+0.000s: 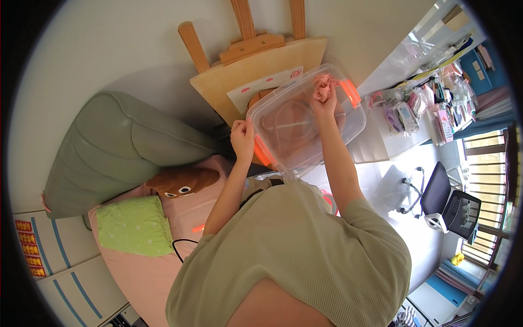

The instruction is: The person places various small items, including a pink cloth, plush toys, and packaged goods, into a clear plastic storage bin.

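Note:
Above the floor, before my body, a clear plastic storage box (pixel 302 141) is held at a tilt. It has orange latches on two opposite sides. My left hand (pixel 242 141) grips its left rim, just above one orange latch (pixel 262 151). In my right hand (pixel 325 104) is a crumpled pink cloth (pixel 323 83), near the far end of the box by the other orange latch (pixel 350 93). Whether the cloth touches the box's inner wall, I cannot tell. A brown round shape shows through the clear plastic.
Behind the box stands a wooden easel (pixel 251 49) with a drawing board (pixel 216 83). To the left are a bed (pixel 135 278), a green padded headboard (pixel 106 151), a brown plush toy (pixel 188 182) and a green pillow (pixel 132 227). Bagged goods cover a white table (pixel 369 143) at right; an office chair (pixel 435 196) stands beyond.

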Available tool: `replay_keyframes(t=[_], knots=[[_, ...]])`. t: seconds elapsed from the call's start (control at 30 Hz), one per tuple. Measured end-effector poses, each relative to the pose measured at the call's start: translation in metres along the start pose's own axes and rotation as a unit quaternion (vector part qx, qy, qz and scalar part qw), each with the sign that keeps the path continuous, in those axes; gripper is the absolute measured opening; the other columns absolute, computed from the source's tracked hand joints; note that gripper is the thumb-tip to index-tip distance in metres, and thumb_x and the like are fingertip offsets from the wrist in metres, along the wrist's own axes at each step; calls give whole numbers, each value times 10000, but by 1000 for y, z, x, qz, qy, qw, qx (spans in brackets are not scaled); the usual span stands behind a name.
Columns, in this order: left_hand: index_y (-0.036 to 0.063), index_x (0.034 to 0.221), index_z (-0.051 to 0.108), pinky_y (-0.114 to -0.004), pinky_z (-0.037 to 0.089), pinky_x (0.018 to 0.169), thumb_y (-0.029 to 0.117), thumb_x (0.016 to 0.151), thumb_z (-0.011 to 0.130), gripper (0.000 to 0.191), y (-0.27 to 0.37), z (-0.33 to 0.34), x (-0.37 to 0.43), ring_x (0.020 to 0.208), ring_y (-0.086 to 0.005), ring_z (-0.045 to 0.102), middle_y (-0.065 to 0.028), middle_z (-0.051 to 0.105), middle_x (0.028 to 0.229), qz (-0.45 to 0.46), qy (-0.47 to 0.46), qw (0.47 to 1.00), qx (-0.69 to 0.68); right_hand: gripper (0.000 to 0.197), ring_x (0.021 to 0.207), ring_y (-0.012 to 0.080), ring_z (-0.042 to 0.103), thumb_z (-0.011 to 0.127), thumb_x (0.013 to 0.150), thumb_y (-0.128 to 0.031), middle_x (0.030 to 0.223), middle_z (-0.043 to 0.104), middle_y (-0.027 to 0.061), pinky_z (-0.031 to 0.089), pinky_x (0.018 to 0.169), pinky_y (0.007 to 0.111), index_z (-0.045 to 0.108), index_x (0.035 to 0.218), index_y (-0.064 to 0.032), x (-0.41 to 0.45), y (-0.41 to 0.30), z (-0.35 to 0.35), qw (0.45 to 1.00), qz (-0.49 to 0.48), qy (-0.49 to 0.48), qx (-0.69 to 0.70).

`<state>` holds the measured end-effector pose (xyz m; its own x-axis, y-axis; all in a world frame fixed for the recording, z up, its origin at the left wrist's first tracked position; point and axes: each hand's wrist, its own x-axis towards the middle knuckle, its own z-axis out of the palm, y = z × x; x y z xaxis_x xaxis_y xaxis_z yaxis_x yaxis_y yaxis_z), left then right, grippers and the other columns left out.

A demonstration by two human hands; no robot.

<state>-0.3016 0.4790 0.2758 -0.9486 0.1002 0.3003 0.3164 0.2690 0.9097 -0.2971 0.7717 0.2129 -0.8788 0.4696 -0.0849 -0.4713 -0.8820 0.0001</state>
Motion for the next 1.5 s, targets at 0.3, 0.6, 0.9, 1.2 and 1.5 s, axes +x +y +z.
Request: replay_keyframes(t=[0.3,0.6,0.9,1.2,1.5], knots=[[-63,672,526,-294,388,599,266,868,546,383,-25,-15,15,625,-197,494,-87,515,718,-64,-18,997,-30,371,938,222,563,482,864,-392,1051,578,77,510,758,315,539,1049,-76,-33,3,116,999,23,-26,-24],[-43,570,494,-277,360,531,305,879,539,467,-31,-22,37,548,-124,449,-64,482,649,-174,-95,973,-118,318,805,173,588,456,886,-372,1044,568,55,496,625,269,505,1077,-122,-56,-130,139,920,143,-315,-184],[11,586,485,-243,332,450,322,889,521,436,-6,-22,58,486,-82,410,-22,455,658,-204,-104,964,-136,391,703,87,549,494,884,-318,848,557,21,444,551,200,478,1160,-41,-137,-164,122,859,-79,79,-500],[69,626,508,-237,325,450,332,898,482,379,-5,-11,85,489,-74,424,19,482,573,-188,-117,974,-44,431,677,53,535,519,879,-309,807,547,5,429,569,176,471,1196,-20,-110,-157,58,888,122,-5,-443],[70,603,439,-234,302,542,319,903,489,393,34,-10,95,571,-80,347,33,395,588,-160,-108,979,-59,310,759,86,564,557,859,-254,877,577,24,453,644,201,564,1049,-10,-138,-130,84,880,-15,116,-460]])
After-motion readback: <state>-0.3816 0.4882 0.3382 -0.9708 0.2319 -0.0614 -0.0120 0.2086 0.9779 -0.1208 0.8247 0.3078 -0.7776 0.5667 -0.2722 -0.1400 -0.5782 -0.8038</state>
